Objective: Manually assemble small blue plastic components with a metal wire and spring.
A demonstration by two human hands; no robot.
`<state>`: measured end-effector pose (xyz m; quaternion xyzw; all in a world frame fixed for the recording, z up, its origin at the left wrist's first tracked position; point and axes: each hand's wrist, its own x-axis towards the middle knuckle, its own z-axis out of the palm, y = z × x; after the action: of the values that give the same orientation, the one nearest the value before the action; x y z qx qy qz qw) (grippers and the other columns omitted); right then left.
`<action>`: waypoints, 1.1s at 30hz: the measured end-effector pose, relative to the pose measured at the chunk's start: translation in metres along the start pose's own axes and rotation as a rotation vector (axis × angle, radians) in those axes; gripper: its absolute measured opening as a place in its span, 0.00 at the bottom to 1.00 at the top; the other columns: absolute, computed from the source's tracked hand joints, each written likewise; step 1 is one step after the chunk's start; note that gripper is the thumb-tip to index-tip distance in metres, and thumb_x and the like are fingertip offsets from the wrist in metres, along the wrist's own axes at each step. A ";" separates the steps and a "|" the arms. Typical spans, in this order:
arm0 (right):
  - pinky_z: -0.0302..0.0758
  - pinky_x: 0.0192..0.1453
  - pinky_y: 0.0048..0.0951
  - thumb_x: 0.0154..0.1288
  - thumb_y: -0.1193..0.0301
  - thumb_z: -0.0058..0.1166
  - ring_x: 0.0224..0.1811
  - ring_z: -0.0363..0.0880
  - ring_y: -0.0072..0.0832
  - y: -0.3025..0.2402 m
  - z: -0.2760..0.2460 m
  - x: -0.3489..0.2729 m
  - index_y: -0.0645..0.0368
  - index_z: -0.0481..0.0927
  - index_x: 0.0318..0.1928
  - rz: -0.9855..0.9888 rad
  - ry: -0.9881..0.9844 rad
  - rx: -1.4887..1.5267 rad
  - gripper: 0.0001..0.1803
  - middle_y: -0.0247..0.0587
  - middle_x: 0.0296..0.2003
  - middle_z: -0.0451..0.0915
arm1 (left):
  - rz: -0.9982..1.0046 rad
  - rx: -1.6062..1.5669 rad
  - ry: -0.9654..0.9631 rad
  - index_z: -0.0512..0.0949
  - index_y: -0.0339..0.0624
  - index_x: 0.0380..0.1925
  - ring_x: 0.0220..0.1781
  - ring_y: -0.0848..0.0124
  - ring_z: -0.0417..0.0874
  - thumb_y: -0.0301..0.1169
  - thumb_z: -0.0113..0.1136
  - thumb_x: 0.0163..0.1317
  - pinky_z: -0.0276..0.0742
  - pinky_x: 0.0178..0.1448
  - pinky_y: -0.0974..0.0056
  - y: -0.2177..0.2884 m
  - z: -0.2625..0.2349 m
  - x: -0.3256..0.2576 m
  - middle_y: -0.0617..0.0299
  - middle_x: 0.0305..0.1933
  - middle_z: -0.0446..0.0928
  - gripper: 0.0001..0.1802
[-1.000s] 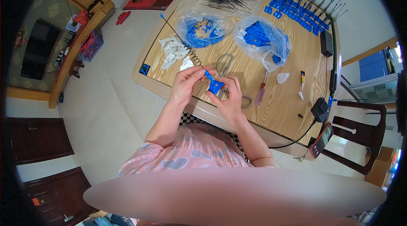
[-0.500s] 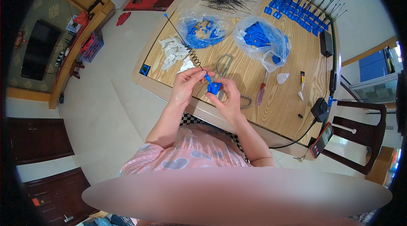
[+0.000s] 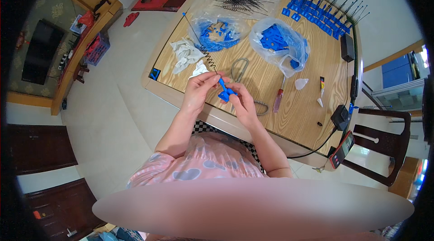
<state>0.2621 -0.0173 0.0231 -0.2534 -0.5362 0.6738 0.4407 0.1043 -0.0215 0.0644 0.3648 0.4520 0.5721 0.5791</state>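
Observation:
Above the table's near edge, my left hand (image 3: 199,92) pinches the lower end of a black coiled wire spring (image 3: 209,61). The spring slants up to the far left and ends in a small blue tip (image 3: 184,14). At its lower end sits a blue plastic piece (image 3: 224,95), whose far side my right hand (image 3: 243,104) grips between thumb and fingers. My fingers partly cover the joint between wire and plastic. Just beyond and under my hands lie metal-handled scissors (image 3: 240,70), partly hidden by the right hand.
Plastic bags of blue parts (image 3: 274,37) (image 3: 212,44) and a pile of black wire springs (image 3: 239,0) lie farther back. Finished-looking spring pieces (image 3: 316,13) stand in rows at the far right. A red-handled screwdriver (image 3: 278,101), small tube (image 3: 322,86), crumpled tissue (image 3: 185,55) and black adapter (image 3: 341,116) surround the hands.
The blue plastic piece has turned in my fingers and shows a different side. The spring's far tip has swung slightly to the right. Both hands stay nearly in place.

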 end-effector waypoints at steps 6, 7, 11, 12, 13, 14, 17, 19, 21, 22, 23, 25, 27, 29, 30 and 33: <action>0.73 0.44 0.26 0.65 0.73 0.41 0.40 0.72 0.23 -0.002 0.002 0.001 0.65 0.64 0.50 -0.010 -0.004 0.031 0.15 0.40 0.40 0.70 | 0.008 0.029 -0.014 0.75 0.31 0.44 0.36 0.78 0.76 0.31 0.50 0.63 0.69 0.45 0.73 0.000 0.001 0.000 0.57 0.36 0.81 0.15; 0.73 0.44 0.27 0.66 0.72 0.41 0.40 0.72 0.24 -0.002 0.002 0.001 0.65 0.64 0.51 -0.009 -0.008 0.026 0.15 0.40 0.40 0.70 | 0.007 0.030 -0.014 0.75 0.31 0.44 0.36 0.78 0.76 0.31 0.50 0.63 0.69 0.45 0.73 -0.001 0.000 0.000 0.57 0.36 0.81 0.15; 0.72 0.45 0.28 0.69 0.66 0.38 0.39 0.74 0.26 0.000 -0.001 0.002 0.65 0.64 0.51 0.016 -0.036 0.131 0.16 0.41 0.40 0.71 | -0.004 0.007 -0.007 0.74 0.30 0.45 0.39 0.73 0.78 0.32 0.50 0.63 0.70 0.47 0.69 -0.004 0.000 0.001 0.54 0.38 0.80 0.16; 0.72 0.45 0.28 0.69 0.66 0.38 0.39 0.74 0.26 0.001 -0.001 0.002 0.65 0.64 0.51 0.014 -0.035 0.131 0.16 0.41 0.40 0.71 | -0.023 -0.034 0.006 0.73 0.29 0.46 0.43 0.68 0.80 0.32 0.50 0.63 0.71 0.50 0.65 -0.004 0.001 0.001 0.50 0.39 0.79 0.17; 0.72 0.45 0.29 0.70 0.64 0.37 0.39 0.74 0.27 0.001 0.000 0.003 0.64 0.64 0.51 0.024 -0.028 0.204 0.18 0.42 0.40 0.72 | -0.022 -0.033 0.004 0.73 0.29 0.46 0.43 0.68 0.80 0.32 0.50 0.63 0.71 0.50 0.65 -0.006 0.001 0.001 0.50 0.39 0.79 0.17; 0.72 0.45 0.30 0.70 0.61 0.35 0.38 0.75 0.28 0.002 0.000 0.003 0.63 0.63 0.51 0.032 -0.022 0.276 0.19 0.43 0.40 0.72 | -0.035 -0.047 -0.001 0.72 0.29 0.46 0.43 0.68 0.80 0.31 0.50 0.63 0.72 0.50 0.66 -0.008 0.000 0.001 0.50 0.39 0.79 0.17; 0.72 0.45 0.31 0.71 0.59 0.34 0.38 0.75 0.29 0.008 -0.006 0.004 0.62 0.63 0.52 0.063 -0.057 0.382 0.20 0.44 0.41 0.73 | -0.053 -0.080 -0.029 0.72 0.29 0.47 0.43 0.68 0.80 0.30 0.51 0.62 0.73 0.50 0.66 -0.011 0.004 0.000 0.50 0.40 0.79 0.17; 0.72 0.45 0.31 0.71 0.59 0.33 0.38 0.75 0.29 0.010 -0.007 0.004 0.62 0.62 0.52 0.059 -0.063 0.387 0.20 0.44 0.41 0.72 | -0.055 -0.099 -0.047 0.71 0.29 0.48 0.43 0.68 0.80 0.28 0.52 0.61 0.73 0.50 0.66 -0.011 0.005 -0.002 0.50 0.41 0.79 0.17; 0.72 0.45 0.31 0.71 0.59 0.33 0.38 0.75 0.30 0.009 -0.007 0.004 0.62 0.62 0.53 0.056 -0.070 0.391 0.20 0.44 0.41 0.72 | -0.018 -0.059 -0.056 0.72 0.30 0.48 0.43 0.68 0.80 0.26 0.53 0.60 0.75 0.49 0.66 -0.010 0.005 -0.002 0.50 0.41 0.79 0.16; 0.72 0.45 0.31 0.71 0.60 0.33 0.39 0.75 0.29 0.008 -0.006 0.003 0.62 0.62 0.53 0.066 -0.068 0.391 0.19 0.44 0.41 0.72 | -0.016 -0.059 -0.057 0.72 0.30 0.48 0.43 0.68 0.80 0.26 0.53 0.60 0.75 0.49 0.66 -0.010 0.005 -0.002 0.50 0.41 0.79 0.16; 0.72 0.45 0.32 0.71 0.62 0.34 0.39 0.75 0.29 0.007 -0.006 0.003 0.62 0.62 0.53 0.075 -0.065 0.391 0.19 0.44 0.41 0.72 | -0.022 -0.060 -0.056 0.72 0.30 0.48 0.43 0.68 0.80 0.25 0.54 0.59 0.75 0.49 0.66 -0.011 0.004 -0.002 0.49 0.42 0.79 0.16; 0.72 0.46 0.32 0.71 0.63 0.35 0.40 0.74 0.29 0.002 -0.005 0.003 0.63 0.61 0.53 0.061 -0.079 0.353 0.18 0.44 0.41 0.72 | -0.029 -0.061 -0.057 0.72 0.30 0.47 0.42 0.68 0.80 0.24 0.54 0.59 0.75 0.48 0.66 -0.012 0.002 -0.002 0.49 0.42 0.78 0.16; 0.72 0.46 0.32 0.70 0.65 0.35 0.40 0.74 0.29 0.001 -0.004 0.003 0.63 0.61 0.54 0.048 -0.092 0.316 0.17 0.44 0.42 0.72 | -0.019 -0.081 -0.060 0.72 0.31 0.47 0.42 0.68 0.80 0.23 0.54 0.59 0.75 0.48 0.67 -0.014 0.001 -0.002 0.48 0.42 0.78 0.15; 0.72 0.46 0.32 0.70 0.68 0.36 0.40 0.74 0.29 0.002 -0.005 0.003 0.63 0.61 0.54 0.050 -0.091 0.275 0.16 0.44 0.42 0.71 | -0.019 -0.082 -0.051 0.72 0.31 0.47 0.42 0.68 0.80 0.23 0.54 0.58 0.75 0.47 0.67 -0.014 0.002 -0.003 0.48 0.41 0.78 0.15; 0.72 0.46 0.32 0.70 0.68 0.36 0.40 0.74 0.29 0.003 -0.005 0.003 0.63 0.61 0.54 0.050 -0.091 0.274 0.16 0.44 0.42 0.71 | -0.018 -0.083 -0.040 0.72 0.31 0.47 0.42 0.68 0.81 0.22 0.54 0.58 0.76 0.47 0.67 -0.013 0.002 -0.003 0.49 0.41 0.79 0.15; 0.71 0.47 0.32 0.70 0.65 0.35 0.40 0.74 0.30 0.007 -0.005 0.004 0.62 0.61 0.54 0.055 -0.097 0.341 0.18 0.44 0.42 0.71 | 0.010 -0.117 -0.001 0.72 0.31 0.48 0.38 0.73 0.80 0.21 0.56 0.56 0.76 0.39 0.71 -0.015 0.005 -0.002 0.51 0.40 0.79 0.17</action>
<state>0.2618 -0.0118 0.0159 -0.1566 -0.4276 0.7783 0.4322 0.1139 -0.0248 0.0517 0.3329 0.4157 0.6001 0.5969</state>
